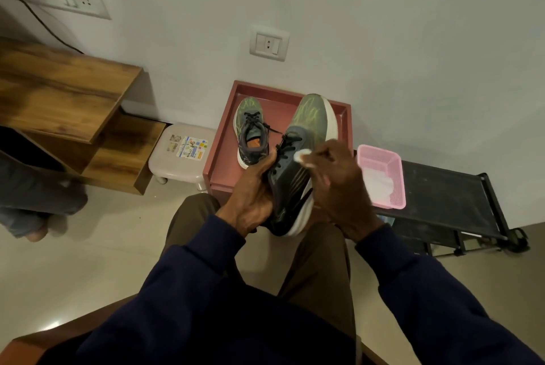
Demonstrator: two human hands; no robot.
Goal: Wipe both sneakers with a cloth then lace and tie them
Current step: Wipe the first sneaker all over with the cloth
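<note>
A dark sneaker [298, 175] with a green toe and a thick white sole is held tilted on its side above my knees. My left hand [253, 190] grips its heel from the left, thumb at the collar. My right hand [339, 184] pinches a small white cloth [302, 155] and presses it against the shoe's side near the black laces. The second sneaker [250, 131] stands upright on the red tray table [219, 158], its black laces loosely threaded with an end trailing right.
A pink mesh basket [383, 164] with white cloth inside sits on a black rack [448, 196] to the right. A beige stool [180, 155] and wooden shelves [67, 99] stand left. Someone's foot [35, 234] is at the far left.
</note>
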